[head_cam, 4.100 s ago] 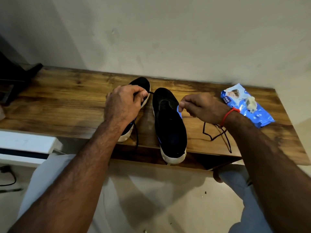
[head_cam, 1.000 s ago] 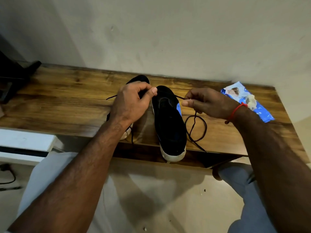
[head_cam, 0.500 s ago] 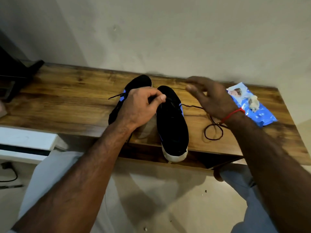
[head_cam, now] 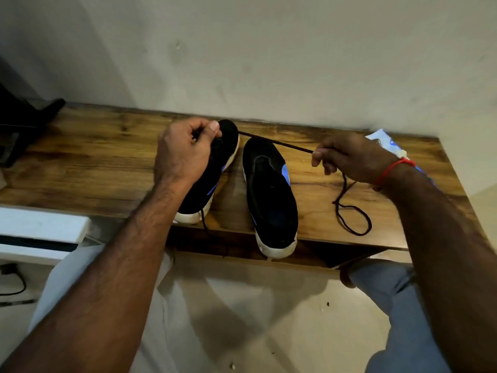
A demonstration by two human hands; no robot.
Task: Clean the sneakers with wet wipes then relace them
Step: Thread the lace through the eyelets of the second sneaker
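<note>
My left hand pinches the black shoelace at the left sneaker, while my right hand grips it stretched taut rightward over the counter.

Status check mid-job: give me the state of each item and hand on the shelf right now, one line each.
Left sneaker: on the wooden shelf, lace partly threaded, under the left hand.
Right sneaker: unlaced, toe overhanging the shelf edge.
Black shoelace: taut between both hands, its tail looped on the shelf.
Left hand: pinching the lace.
Right hand: pinching the lace.
Wet wipes pack: lying at the right, mostly hidden.
</note>
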